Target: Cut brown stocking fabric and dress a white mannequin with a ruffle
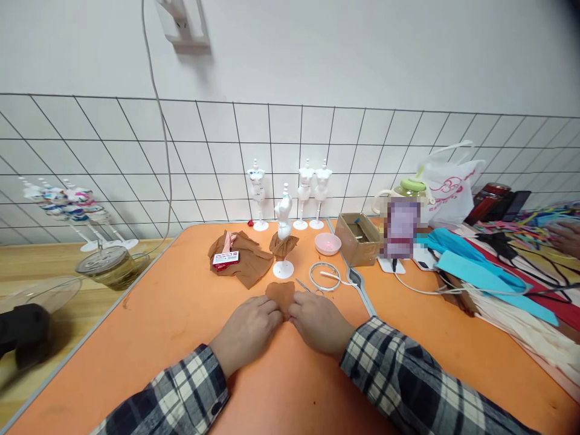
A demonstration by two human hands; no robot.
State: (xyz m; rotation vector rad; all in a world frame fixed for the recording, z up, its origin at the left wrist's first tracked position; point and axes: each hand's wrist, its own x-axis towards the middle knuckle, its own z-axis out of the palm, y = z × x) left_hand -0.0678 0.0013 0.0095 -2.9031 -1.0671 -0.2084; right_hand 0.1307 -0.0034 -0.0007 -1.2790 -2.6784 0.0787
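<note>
My left hand and my right hand lie side by side on the orange table, fingers closed, both pinching the near edge of a small brown piece of fabric. Just beyond it stands a white mini mannequin with brown fabric wrapped round its waist. A pile of brown fabric with a small red and white packet on it lies to the left. Small scissors lie right of the fabric piece.
Three bare white mannequins stand at the wall. A pink dish, white ring, cardboard box, phone and cable, blue and coloured fabrics fill the right. A glass jar and dressed mannequins are left. Another person's hand shows far right.
</note>
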